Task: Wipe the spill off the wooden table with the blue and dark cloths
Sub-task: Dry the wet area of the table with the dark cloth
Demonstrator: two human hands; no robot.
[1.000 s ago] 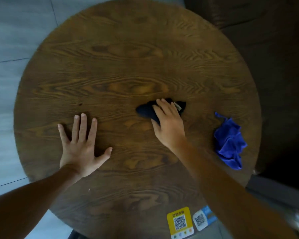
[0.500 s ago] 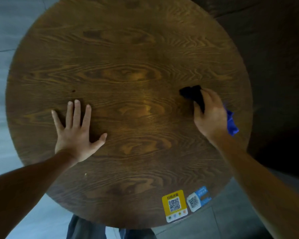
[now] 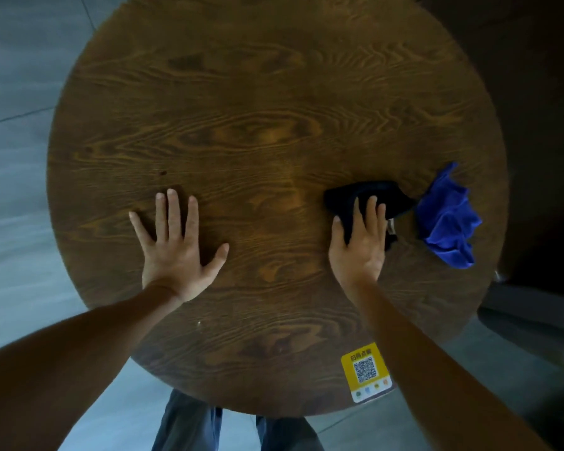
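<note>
Evidently bracing, the left hand [image 3: 176,252] lies flat on the wooden table [image 3: 274,109], fingers spread; the right hand [image 3: 358,245] presses straight fingers onto the dark cloth [image 3: 372,193], likely to wipe. Just beside it, the blue cloth [image 3: 446,219] sits crumpled, unused. Two cloths, two hands; no spill shows.

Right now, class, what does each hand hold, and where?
Nothing gripped: the right hand presses the dark cloth flat, on its near half; the left hand rests on the table.
</note>
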